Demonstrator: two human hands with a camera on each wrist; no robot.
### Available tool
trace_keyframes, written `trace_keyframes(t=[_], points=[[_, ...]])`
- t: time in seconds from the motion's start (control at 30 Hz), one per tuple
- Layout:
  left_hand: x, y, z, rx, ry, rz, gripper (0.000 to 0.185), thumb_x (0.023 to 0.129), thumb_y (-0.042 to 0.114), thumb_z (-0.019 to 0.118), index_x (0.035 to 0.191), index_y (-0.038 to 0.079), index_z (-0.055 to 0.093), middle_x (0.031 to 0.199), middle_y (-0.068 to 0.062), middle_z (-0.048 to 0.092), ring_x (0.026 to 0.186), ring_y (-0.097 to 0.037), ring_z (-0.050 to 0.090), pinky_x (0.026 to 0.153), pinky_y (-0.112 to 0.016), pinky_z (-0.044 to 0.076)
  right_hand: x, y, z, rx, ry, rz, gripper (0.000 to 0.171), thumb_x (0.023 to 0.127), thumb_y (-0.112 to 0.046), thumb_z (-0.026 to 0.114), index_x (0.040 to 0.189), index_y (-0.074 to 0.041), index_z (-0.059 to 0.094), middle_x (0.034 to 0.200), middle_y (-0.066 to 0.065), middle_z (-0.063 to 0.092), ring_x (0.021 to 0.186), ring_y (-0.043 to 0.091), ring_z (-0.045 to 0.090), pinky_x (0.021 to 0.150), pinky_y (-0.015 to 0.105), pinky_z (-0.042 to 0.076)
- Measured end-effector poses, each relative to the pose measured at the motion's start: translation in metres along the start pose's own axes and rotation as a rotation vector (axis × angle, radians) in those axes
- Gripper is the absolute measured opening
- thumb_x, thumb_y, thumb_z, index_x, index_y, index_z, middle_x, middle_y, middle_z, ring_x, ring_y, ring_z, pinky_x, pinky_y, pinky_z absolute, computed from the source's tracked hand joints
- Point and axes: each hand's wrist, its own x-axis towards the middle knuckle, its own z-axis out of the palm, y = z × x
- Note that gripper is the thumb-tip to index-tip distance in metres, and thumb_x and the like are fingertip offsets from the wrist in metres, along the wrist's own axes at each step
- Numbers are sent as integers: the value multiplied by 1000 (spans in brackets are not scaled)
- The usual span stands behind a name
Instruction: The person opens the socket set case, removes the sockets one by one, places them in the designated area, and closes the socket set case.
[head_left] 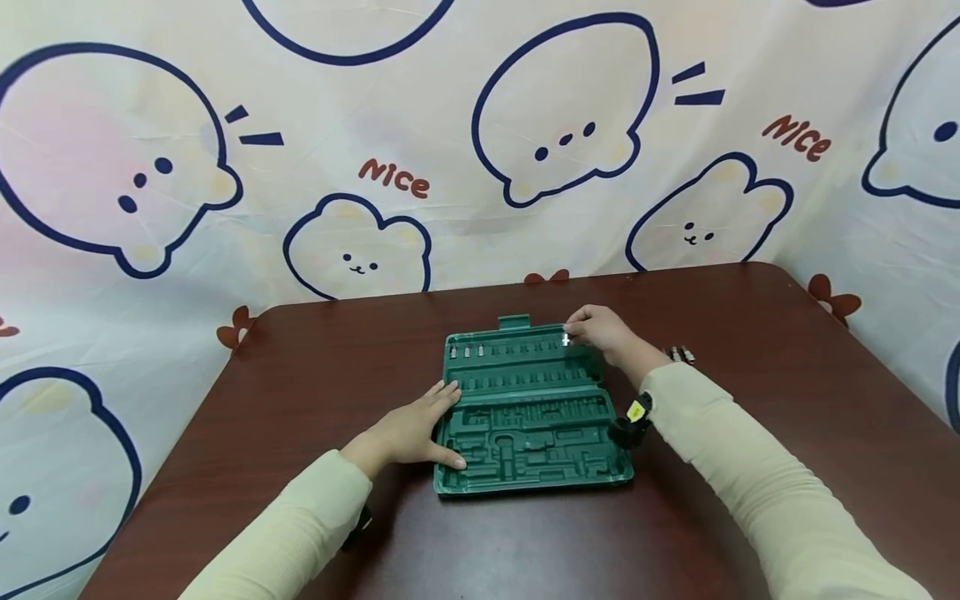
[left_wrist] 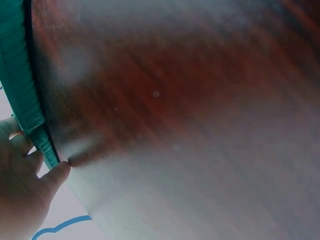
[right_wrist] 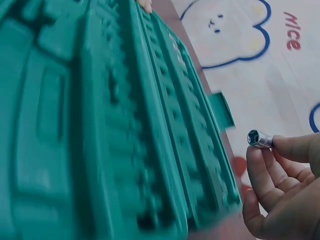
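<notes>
Right hand pinches a small metal socket over the far right corner of an open green tool tray.

The tray [head_left: 529, 412] lies flat on the dark red-brown table [head_left: 787, 400], near its middle. The right hand [head_left: 604, 332] holds the socket [right_wrist: 259, 138] between thumb and fingertips (its open end shows in the right wrist view), just above the tray's back row, where a few sockets [head_left: 468, 352] already sit at the left end. The left hand [head_left: 412, 429] rests spread and flat against the tray's left edge. More small metal pieces [head_left: 679, 354] lie on the table just right of the right wrist.
</notes>
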Motion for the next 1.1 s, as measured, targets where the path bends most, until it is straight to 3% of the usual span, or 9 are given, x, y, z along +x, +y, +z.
trace_keyframes(t=[0.2, 0.47, 0.77, 0.93, 1.1], points=[[1, -1, 0, 9, 5, 2, 104, 60, 65, 60, 139, 11, 19, 144, 1, 9, 129, -16, 3, 89, -41, 33, -14, 12, -32, -23, 45, 18, 23, 90, -13, 46, 106, 4, 46, 107, 16, 46, 99, 32, 47, 89, 45, 32], [1, -1, 1, 21, 17, 23, 104, 60, 67, 57, 139, 10, 19, 144, -1, 10, 130, -18, 4, 88, -41, 35, -32, 39, -77, -47, 124, 37, 27, 90, -15, 46, 107, 6, 45, 91, 6, 53, 77, 13, 54, 80, 38, 40], [-2, -2, 1, 22, 20, 22, 105, 60, 68, 56, 139, 10, 18, 144, -2, 9, 130, -18, 3, 87, -40, 36, -42, 69, -117, -123, 249, 17, 27, 91, -15, 43, 105, 8, 45, 89, 7, 51, 70, 6, 54, 72, 30, 42], [-1, -2, 2, 24, 24, 23, 105, 60, 68, 55, 139, 9, 18, 144, -2, 9, 130, -18, 3, 88, -41, 35, -44, 82, -129, -172, 303, 43, 27, 92, -17, 41, 105, 7, 45, 102, 17, 46, 84, 21, 50, 73, 34, 38], [0, -3, 3, 19, 28, 33, 104, 61, 67, 56, 139, 9, 18, 143, -2, 9, 130, -18, 3, 88, -41, 35, -46, 89, -137, -233, 322, 43, 25, 92, -15, 39, 103, 7, 45, 101, 20, 44, 89, 31, 45, 70, 36, 36]])
